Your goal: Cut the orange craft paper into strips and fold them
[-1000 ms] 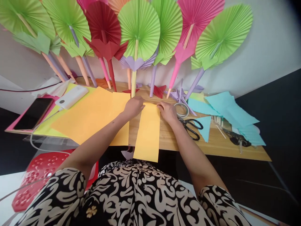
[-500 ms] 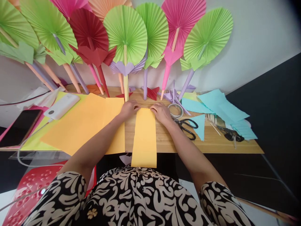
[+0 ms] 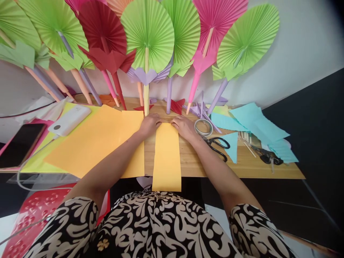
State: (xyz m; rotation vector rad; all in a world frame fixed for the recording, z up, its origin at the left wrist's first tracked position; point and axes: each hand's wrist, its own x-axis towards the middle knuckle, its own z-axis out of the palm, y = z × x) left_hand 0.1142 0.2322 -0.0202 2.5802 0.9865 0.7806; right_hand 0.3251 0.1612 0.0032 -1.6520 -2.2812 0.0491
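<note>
A long orange-yellow strip of paper (image 3: 167, 157) lies on the wooden table, its near end hanging past the front edge. My left hand (image 3: 150, 126) pinches the far left corner of the strip. At the far right corner, the fingers of my right hand (image 3: 184, 127) are closed on the same edge. The fingertips are partly hidden, so any narrow fold there is hard to make out. Right of my right hand lie a roll of tape (image 3: 203, 127) and black-handled scissors (image 3: 219, 145).
Larger orange sheets (image 3: 99, 143) lie left, with a white power bank (image 3: 70, 120) and a phone (image 3: 23, 145) beyond. Blue paper pieces (image 3: 258, 120) and small sticks (image 3: 249, 147) are right. Several pleated paper fans (image 3: 147, 32) lean on the wall behind. The table's front edge (image 3: 242, 177) is near.
Both hands stay at the far edge of the strip, with only slight finger movement. The whole view has shifted a little, placing most table items slightly further right.
</note>
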